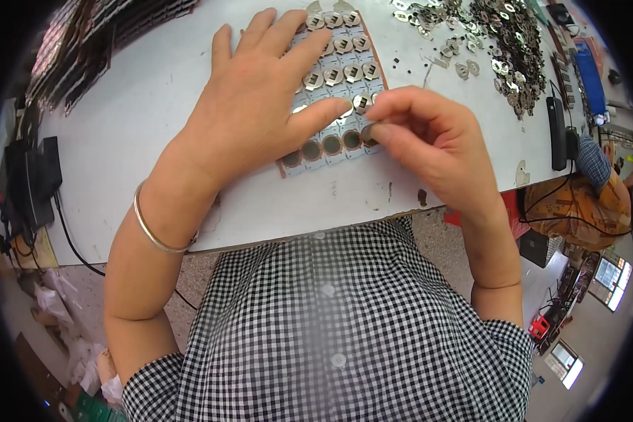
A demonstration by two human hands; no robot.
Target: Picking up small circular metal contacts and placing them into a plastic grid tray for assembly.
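A light-blue circuit board panel (pixel 336 163) lies on the table in front of me. Rows of shiny metal clips (pixel 333 74) cover its far part, while dark round pads (pixel 331 145) show along its near row. My left hand (pixel 250 102) rests over the panel's left side with fingers spread, hiding some clips; its thumb reaches to a clip near the middle. At the panel's near right edge, my right hand (pixel 439 137) pinches a small greyish metal piece (pixel 368 131) between thumb and forefinger, just over the near row. Its exact shape is mostly hidden by the fingertips.
Loose metal clips (pixel 517 63) are heaped at the far right, several scattered toward the panel. Stacked panels (pixel 84 46) stand at the far left. A black power strip (pixel 556 133) lies on the right; black adapters (pixel 39 169) with cables sit left. Another person (pixel 577 204) is at right.
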